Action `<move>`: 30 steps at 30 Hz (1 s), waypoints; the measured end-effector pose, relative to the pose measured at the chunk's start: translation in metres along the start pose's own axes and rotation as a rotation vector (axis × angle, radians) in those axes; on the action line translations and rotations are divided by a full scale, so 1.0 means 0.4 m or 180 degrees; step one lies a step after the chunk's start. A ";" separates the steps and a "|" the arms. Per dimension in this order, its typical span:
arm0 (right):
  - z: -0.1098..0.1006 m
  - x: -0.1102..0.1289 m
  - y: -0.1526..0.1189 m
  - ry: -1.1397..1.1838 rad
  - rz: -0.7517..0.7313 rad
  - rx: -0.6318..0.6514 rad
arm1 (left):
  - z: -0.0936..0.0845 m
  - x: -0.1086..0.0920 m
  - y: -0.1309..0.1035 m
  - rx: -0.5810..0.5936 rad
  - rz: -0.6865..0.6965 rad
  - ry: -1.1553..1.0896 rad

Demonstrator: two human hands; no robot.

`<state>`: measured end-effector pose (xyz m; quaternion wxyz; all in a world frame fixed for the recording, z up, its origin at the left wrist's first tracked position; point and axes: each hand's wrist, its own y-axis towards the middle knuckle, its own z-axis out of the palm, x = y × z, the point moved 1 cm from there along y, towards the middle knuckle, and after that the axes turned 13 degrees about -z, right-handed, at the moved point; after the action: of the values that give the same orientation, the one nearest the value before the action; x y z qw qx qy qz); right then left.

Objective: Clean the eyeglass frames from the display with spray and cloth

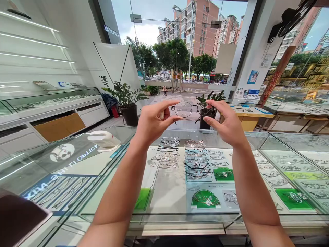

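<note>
A pair of thin-rimmed round glasses (191, 109) is held up above the glass display case (169, 216), level with the plants behind. My left hand (156, 118) pinches the left side of the frame between thumb and fingertips, and its other fingers curl around something small and whitish (161, 115). At the right rim, my right hand (223, 120) grips the glasses with thumb and index finger. Under the hands, rows of glasses (197, 163) lie inside the case, with green display cards (205, 198) nearer the front.
A white sculpted display piece (104, 139) stands on the glass at the left. The corner of a dark device (20, 219) is at the lower left. Potted plants (129, 113) stand beyond the case, before glass doors. More counters line both sides.
</note>
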<state>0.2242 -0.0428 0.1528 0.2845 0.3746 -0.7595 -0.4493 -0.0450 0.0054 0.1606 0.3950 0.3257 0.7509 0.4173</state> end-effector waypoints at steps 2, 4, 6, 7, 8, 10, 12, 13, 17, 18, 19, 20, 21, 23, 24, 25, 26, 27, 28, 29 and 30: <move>0.000 -0.002 0.000 0.0028 0.0014 0.0030 | 0.000 0.000 0.000 -0.0009 0.0001 -0.0009; -0.001 -0.001 0.000 0.0060 0.0026 0.0047 | 0.001 -0.001 0.000 -0.0024 -0.0005 -0.0029; -0.003 0.000 0.001 0.0106 0.0032 0.0061 | 0.002 -0.002 -0.001 -0.0036 -0.0025 -0.0057; -0.004 0.000 0.001 0.0129 0.0035 0.0066 | 0.003 -0.003 -0.002 -0.0042 -0.0040 -0.0072; -0.005 0.000 0.001 0.0147 0.0038 0.0072 | 0.004 -0.004 -0.003 -0.0051 -0.0056 -0.0082; -0.007 -0.001 0.000 0.0174 0.0047 0.0095 | 0.006 -0.009 -0.006 -0.0079 -0.0087 -0.0079; -0.009 -0.004 -0.002 0.0203 0.0054 0.0127 | 0.009 -0.016 -0.010 -0.0098 -0.0104 -0.0052; -0.010 -0.006 -0.003 0.0219 0.0058 0.0143 | 0.010 -0.019 -0.012 -0.0102 -0.0111 -0.0034; -0.012 -0.014 -0.006 0.0271 0.0106 0.0214 | 0.014 -0.030 -0.017 -0.0107 -0.0160 0.0038; -0.013 -0.016 -0.007 0.0278 0.0117 0.0228 | 0.014 -0.031 -0.018 -0.0109 -0.0176 0.0047; -0.013 -0.018 -0.007 0.0283 0.0122 0.0235 | 0.014 -0.032 -0.018 -0.0109 -0.0188 0.0050; -0.013 -0.019 -0.007 0.0283 0.0125 0.0234 | 0.014 -0.033 -0.018 -0.0106 -0.0194 0.0045; -0.013 -0.019 -0.007 0.0279 0.0127 0.0217 | 0.014 -0.033 -0.018 -0.0102 -0.0194 0.0036; -0.011 -0.018 -0.007 0.0265 0.0139 0.0135 | 0.015 -0.031 -0.017 -0.0095 -0.0188 0.0016; -0.010 -0.015 -0.006 0.0240 0.0147 0.0072 | 0.016 -0.030 -0.016 -0.0095 -0.0185 0.0005; -0.008 -0.010 -0.006 0.0188 0.0147 -0.0008 | 0.018 -0.028 -0.014 -0.0105 -0.0179 -0.0008; -0.006 -0.004 -0.004 0.0105 0.0128 -0.0097 | 0.020 -0.025 -0.012 -0.0122 -0.0171 -0.0022; -0.004 0.003 -0.003 -0.0007 0.0086 -0.0188 | 0.022 -0.022 -0.010 -0.0146 -0.0158 -0.0036; -0.002 0.010 -0.001 -0.0139 0.0030 -0.0271 | 0.025 -0.019 -0.008 -0.0168 -0.0146 -0.0047; 0.000 0.018 0.000 -0.0269 -0.0033 -0.0344 | 0.028 -0.015 -0.006 -0.0194 -0.0139 -0.0056; 0.002 0.025 0.002 -0.0384 -0.0093 -0.0403 | 0.030 -0.012 -0.004 -0.0218 -0.0142 -0.0062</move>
<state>0.2178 -0.0503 0.1539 0.2548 0.3391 -0.7397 -0.5224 -0.0323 0.0051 0.1567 0.4224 0.2992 0.7394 0.4306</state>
